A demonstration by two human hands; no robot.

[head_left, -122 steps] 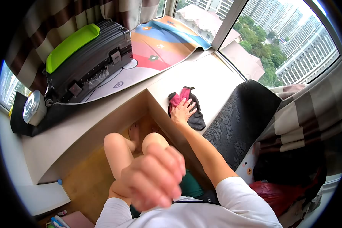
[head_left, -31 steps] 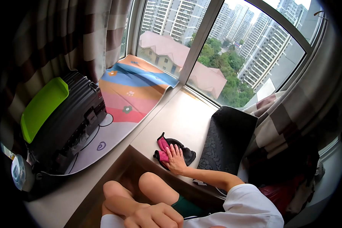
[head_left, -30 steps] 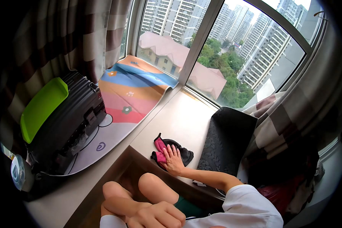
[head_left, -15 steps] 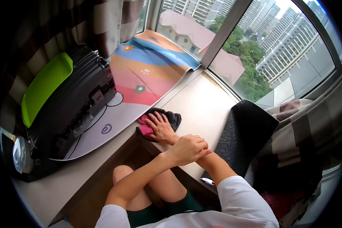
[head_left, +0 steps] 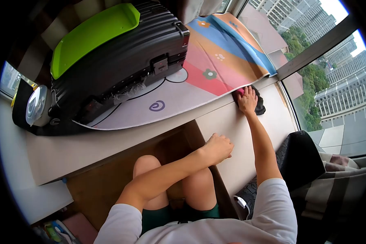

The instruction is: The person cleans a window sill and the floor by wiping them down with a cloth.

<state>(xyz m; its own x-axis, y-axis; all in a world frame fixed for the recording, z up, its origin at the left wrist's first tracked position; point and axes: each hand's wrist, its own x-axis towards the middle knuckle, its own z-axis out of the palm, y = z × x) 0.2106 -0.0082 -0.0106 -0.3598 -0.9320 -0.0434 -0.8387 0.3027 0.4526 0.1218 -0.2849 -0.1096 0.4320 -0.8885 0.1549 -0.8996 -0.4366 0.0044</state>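
Note:
My right hand (head_left: 248,101) reaches out to the far side of the pale countertop (head_left: 227,122) and holds a bunched black-and-pink cloth (head_left: 259,106) down against it. Its fingers lie over the cloth, beside the edge of the colorful mat (head_left: 199,91). Closer to me, my left hand (head_left: 218,149) hovers by the countertop's inner edge with its fingers curled in. Nothing shows in that hand, and it is apart from my right arm.
A black suitcase (head_left: 122,69) with a lime-green tray (head_left: 93,36) on it stands on the mat. A clear round container (head_left: 37,105) sits to its left. On the right are a black padded panel (head_left: 303,160), a white plug (head_left: 240,200) and the window.
My right hand has slid the cloth away from me towards the window. My left hand has let go of my right forearm. The view has shifted, showing more of the left side.

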